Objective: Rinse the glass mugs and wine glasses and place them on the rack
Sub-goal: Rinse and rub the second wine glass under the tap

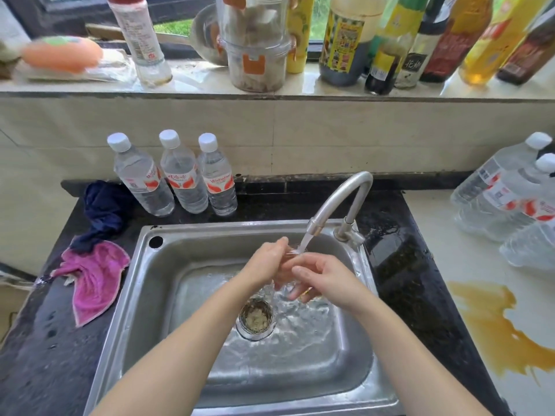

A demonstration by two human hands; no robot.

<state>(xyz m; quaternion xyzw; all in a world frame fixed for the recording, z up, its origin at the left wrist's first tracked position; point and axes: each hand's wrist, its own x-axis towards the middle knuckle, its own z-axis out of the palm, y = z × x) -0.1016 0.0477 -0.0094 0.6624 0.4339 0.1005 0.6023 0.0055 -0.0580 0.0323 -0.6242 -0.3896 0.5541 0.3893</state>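
A clear glass (286, 267) sits between my two hands over the steel sink (141, 283), right under the running tap (339, 202). Water pours onto its rim and runs down into the basin. My left hand (265, 261) grips the glass from the left side. My right hand (319, 279) wraps its fingers round the glass from the right. The glass is mostly hidden by my fingers and the water, so I cannot tell whether it is a mug or a wine glass. No rack is in view.
Three water bottles (183, 175) stand behind the sink, more lie at the right (510, 199). A pink cloth (96, 277) and dark cloth (103, 211) lie left. A yellow-brown spill (492, 322) stains the right counter. Sauce bottles (390, 40) line the sill. The drain strainer (256, 318) holds scraps.
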